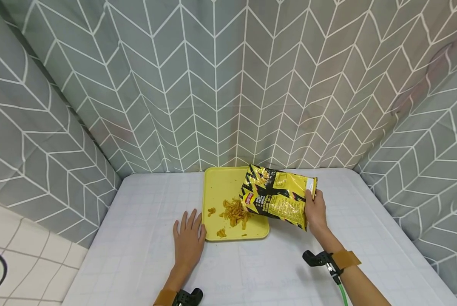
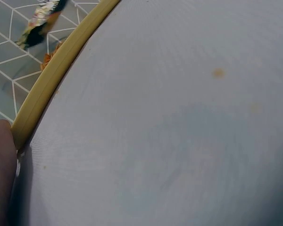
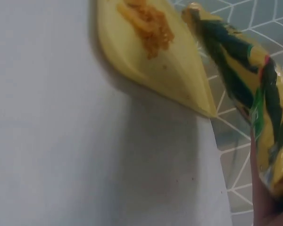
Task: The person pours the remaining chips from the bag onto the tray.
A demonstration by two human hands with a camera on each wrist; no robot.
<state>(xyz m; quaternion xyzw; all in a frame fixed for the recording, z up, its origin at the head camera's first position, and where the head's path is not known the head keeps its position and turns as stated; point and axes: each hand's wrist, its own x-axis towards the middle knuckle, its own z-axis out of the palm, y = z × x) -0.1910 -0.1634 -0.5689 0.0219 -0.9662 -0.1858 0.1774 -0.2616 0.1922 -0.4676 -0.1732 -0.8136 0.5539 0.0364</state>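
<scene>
Head view: a glossy yellow-and-black snack bag [image 1: 278, 197] was held by its right end in the right-hand grip [image 1: 315, 212], its left end placed over a yellow rectangular tray with rounded corners [image 1: 220, 182]. Orange-brown snack pieces [image 1: 234, 213] were heaped on the tray, a few scattered apart. The left-hand grip [image 1: 189, 240] was rested on the white-covered desk [image 1: 144, 216], fingers extended, thumb laid against the tray's edge.

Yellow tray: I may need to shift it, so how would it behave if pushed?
The yellow tray would probably slide flat rather than tip, being broad and low. It looks stiff, its edge straight in the left wrist view. The snack pieces would likely shift, since they lie loose.
</scene>
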